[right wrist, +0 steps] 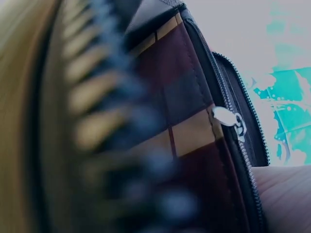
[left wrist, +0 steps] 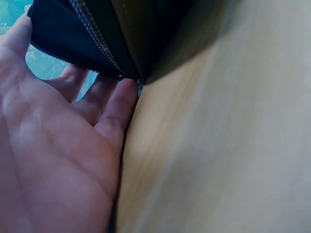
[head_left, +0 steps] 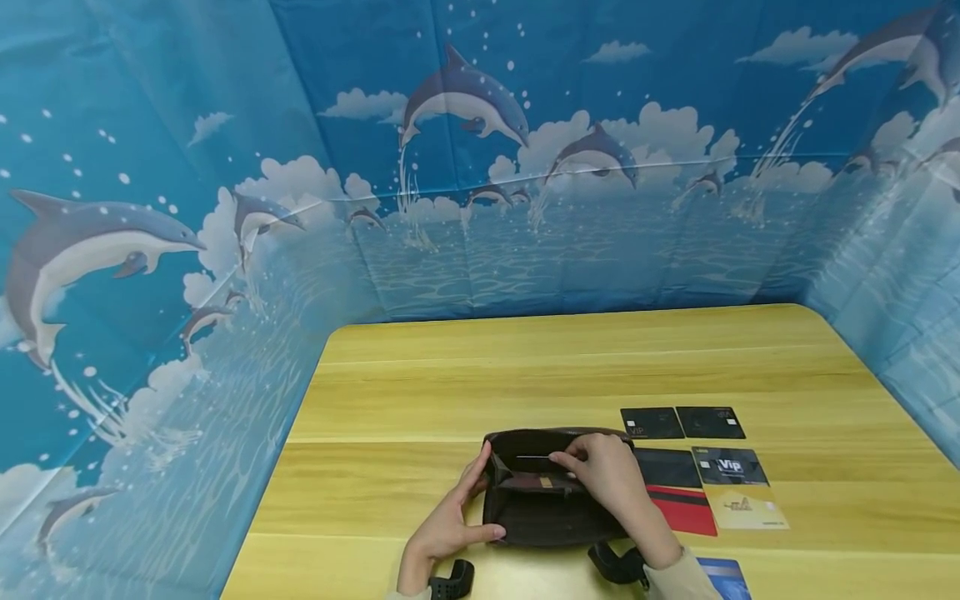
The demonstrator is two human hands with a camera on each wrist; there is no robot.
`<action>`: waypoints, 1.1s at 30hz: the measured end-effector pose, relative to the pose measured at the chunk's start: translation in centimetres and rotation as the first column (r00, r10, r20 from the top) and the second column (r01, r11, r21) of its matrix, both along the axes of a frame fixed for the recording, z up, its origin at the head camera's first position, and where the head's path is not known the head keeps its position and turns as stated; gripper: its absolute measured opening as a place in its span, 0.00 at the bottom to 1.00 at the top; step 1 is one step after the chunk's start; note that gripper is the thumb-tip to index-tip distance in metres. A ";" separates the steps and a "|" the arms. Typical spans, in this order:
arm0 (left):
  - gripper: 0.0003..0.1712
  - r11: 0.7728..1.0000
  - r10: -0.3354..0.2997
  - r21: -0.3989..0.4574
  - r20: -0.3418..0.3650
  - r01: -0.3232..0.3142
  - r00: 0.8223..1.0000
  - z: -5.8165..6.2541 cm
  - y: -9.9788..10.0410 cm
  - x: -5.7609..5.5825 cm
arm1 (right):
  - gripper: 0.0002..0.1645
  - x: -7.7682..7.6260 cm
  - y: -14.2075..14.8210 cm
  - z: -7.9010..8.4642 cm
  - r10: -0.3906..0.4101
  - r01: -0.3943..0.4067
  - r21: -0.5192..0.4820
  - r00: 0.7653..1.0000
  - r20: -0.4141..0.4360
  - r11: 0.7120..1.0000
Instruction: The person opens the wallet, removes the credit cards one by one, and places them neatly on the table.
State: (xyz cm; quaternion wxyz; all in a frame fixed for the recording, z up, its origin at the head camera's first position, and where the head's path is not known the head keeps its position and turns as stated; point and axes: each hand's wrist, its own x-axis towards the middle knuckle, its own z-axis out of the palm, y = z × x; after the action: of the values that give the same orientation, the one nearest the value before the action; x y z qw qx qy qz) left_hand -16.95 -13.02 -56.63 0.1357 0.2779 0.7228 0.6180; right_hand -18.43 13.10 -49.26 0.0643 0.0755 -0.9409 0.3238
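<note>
A dark zip-around wallet (head_left: 555, 521) lies spread open on the table, its inner pockets facing up. My left hand (head_left: 455, 515) holds its left end, thumb at the near edge and fingers along the far side. In the left wrist view, the fingertips (left wrist: 127, 90) touch the wallet's zipped edge (left wrist: 97, 39). My right hand (head_left: 603, 468) reaches inside and pinches a thin card (head_left: 532, 457), of which only a pale edge shows. The right wrist view shows the maroon and tan checked lining (right wrist: 194, 131) and a silver zipper pull (right wrist: 226, 116); the right fingertips are hidden there.
Right of the wallet lie two black cards, one a VIP card (head_left: 652, 423), plus a dark card (head_left: 667, 467), a red card (head_left: 684, 510), a grey Vip card (head_left: 731, 467) and a yellow-white card (head_left: 742, 507). A blue card (head_left: 726, 577) is partly behind the right sleeve.
</note>
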 end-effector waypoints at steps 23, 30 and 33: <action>0.60 0.999 -0.031 0.018 -0.013 0.031 0.999 0.5 0.2 -0.3 | 0.07 -1.1 1.1 -0.1 0.101 -0.097 -0.109 0.994 0.029 0.989; 0.58 0.999 -0.037 0.026 0.004 0.037 0.999 2.2 0.4 0.4 | 0.02 -1.0 1.9 -0.3 0.196 -0.183 -0.165 0.978 0.067 0.969; 0.57 0.999 -0.046 0.010 0.022 0.045 0.999 3.3 0.4 0.8 | 0.02 -0.9 1.9 -0.3 0.204 -0.187 -0.181 0.976 0.078 0.965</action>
State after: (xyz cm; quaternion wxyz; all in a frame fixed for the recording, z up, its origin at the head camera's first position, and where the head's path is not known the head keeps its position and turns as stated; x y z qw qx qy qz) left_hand -16.18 -12.60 -53.30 0.1565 0.2880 0.7118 0.6211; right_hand -19.37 15.03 -49.53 -0.0068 0.1465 -0.8992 0.4123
